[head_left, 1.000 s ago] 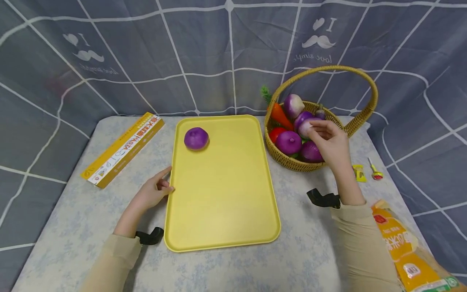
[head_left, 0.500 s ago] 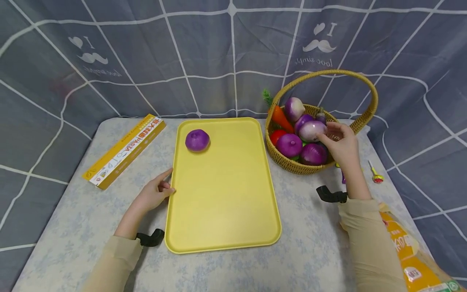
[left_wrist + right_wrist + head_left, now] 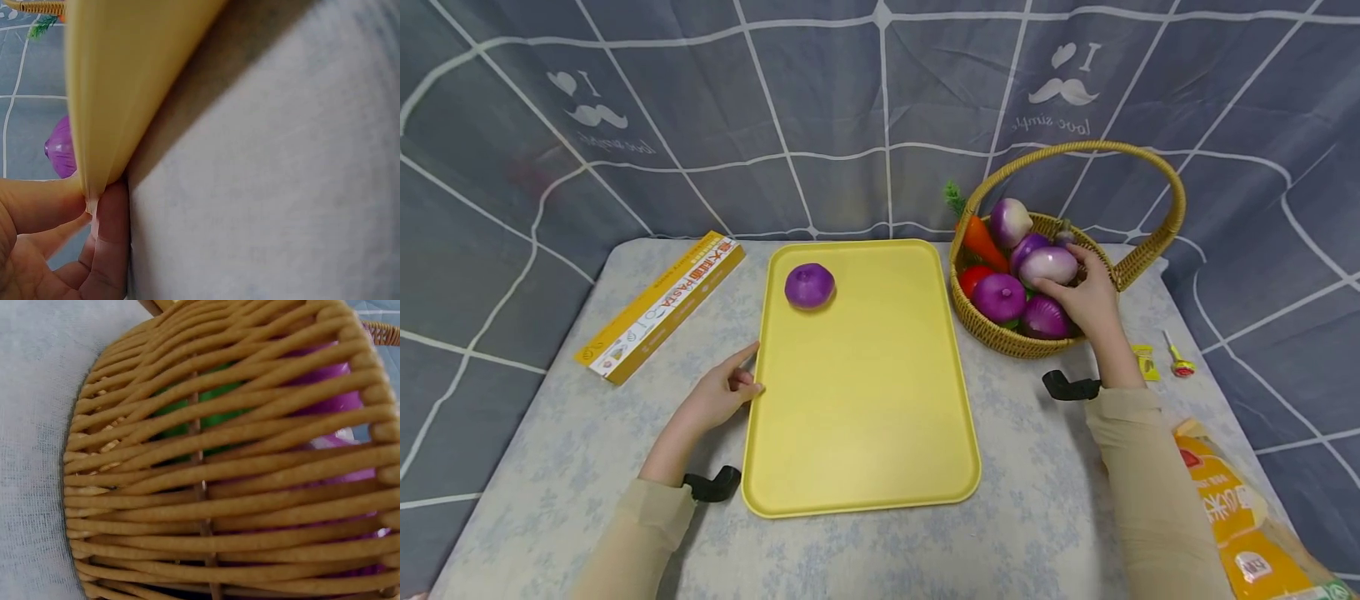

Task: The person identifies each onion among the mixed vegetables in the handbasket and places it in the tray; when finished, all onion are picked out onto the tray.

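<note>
My left hand pinches the left rim of the yellow tray, with the thumb above and fingers beneath in the left wrist view. A purple onion sits at the tray's far left corner. Over the wicker basket, my right hand holds a pale purple-and-white turnip by its right end, thumb in front. The turnip lies among other vegetables. Only the basket's woven side shows in the right wrist view; that hand is hidden there.
The basket also holds a carrot, a tomato, purple onions and another turnip. Its tall handle arches above. A pasta box lies left; a lollipop, yellow packet and orange bag lie right.
My right hand drew back slightly to the right, then came in again and closed its fingers round the pale turnip. The left hand stays at the tray's rim.
</note>
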{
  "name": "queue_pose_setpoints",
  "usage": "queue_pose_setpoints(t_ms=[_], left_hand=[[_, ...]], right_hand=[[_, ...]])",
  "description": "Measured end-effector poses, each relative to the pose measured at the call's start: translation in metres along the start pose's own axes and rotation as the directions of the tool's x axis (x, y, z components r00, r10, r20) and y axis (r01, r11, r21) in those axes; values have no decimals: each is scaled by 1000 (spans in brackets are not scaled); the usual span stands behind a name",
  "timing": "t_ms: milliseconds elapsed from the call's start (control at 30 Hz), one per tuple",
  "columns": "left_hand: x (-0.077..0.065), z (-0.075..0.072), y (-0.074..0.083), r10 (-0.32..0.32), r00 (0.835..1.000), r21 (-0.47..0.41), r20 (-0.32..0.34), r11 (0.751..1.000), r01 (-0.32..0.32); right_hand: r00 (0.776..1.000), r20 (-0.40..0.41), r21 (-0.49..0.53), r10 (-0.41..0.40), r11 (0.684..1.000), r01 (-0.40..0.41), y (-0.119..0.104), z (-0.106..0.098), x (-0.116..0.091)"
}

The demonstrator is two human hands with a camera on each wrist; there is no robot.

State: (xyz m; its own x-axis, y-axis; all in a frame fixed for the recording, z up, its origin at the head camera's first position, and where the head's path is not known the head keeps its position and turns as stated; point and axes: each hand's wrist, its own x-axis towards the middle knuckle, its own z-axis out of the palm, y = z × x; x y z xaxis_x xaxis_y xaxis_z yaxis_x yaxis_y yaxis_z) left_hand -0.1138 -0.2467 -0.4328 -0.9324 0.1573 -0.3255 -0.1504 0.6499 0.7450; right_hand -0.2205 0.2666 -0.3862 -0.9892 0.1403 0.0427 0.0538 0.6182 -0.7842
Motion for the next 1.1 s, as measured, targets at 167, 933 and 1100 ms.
queue_pose_setpoints(t_ms=[167, 933, 1100], left_hand=[[0, 0, -1, 3, 1000, -1, -3, 1000, -3], [3, 0, -2, 20, 1000, 15, -16, 1000, -20], [2, 1, 0, 11, 1000, 12, -20, 1000, -11]], right_hand=[[999, 1, 4, 48, 999, -48, 0, 0, 3], [984, 68, 279, -166, 950, 141, -81, 46, -42], [964, 167, 300, -207, 942, 150, -89, 96, -35]])
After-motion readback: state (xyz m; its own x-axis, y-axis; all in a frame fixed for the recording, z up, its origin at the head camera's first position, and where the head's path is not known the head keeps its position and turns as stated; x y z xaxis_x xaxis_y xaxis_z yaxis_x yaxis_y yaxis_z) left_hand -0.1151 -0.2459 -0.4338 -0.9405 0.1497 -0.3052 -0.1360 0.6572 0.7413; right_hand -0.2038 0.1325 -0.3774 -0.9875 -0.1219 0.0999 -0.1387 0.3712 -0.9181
